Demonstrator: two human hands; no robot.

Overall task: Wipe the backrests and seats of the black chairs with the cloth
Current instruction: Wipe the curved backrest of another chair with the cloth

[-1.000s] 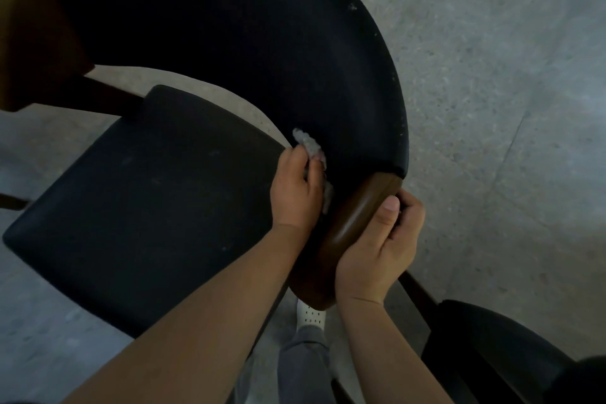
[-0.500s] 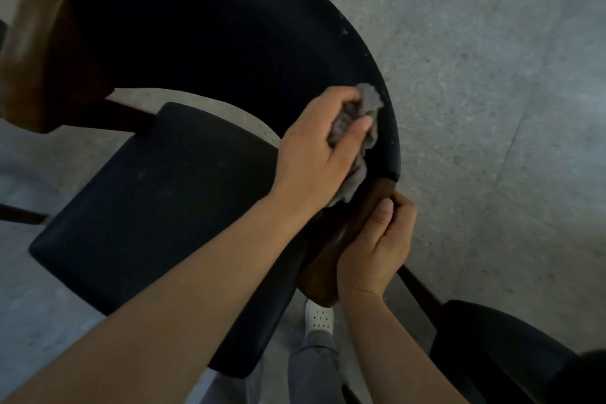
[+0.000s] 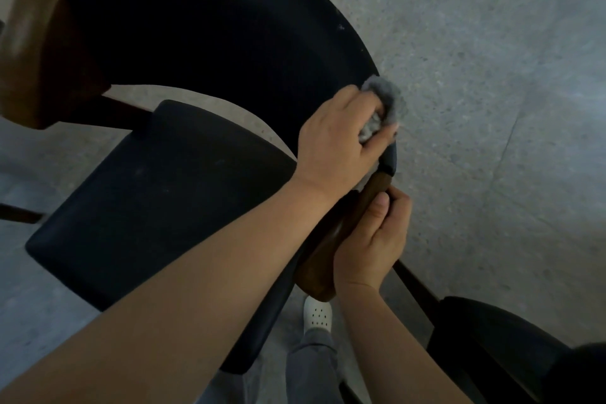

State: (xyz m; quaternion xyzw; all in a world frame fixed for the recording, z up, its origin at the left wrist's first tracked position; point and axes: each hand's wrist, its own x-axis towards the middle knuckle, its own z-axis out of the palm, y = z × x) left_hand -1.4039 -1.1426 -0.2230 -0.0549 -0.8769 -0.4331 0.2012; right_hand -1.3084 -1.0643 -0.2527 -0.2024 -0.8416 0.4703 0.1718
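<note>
Clenching the crumpled grey cloth [image 3: 387,98], the left grip [image 3: 337,144] presses it against the right end of the curved black padded backrest [image 3: 213,29], forearm extended. The right grip [image 3: 370,239] clasps the brown wooden backrest end-piece [image 3: 323,272], thumb on top.

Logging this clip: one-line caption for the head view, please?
Left hand grips a grey cloth on the black chair's curved backrest while the right hand holds its wooden end.

fuzzy grey cloth [image 3: 385,102], matt black upholstered backrest [image 3: 203,36], smooth brown wooden armrest [image 3: 331,256], speckled rough floor [image 3: 492,75]
</note>
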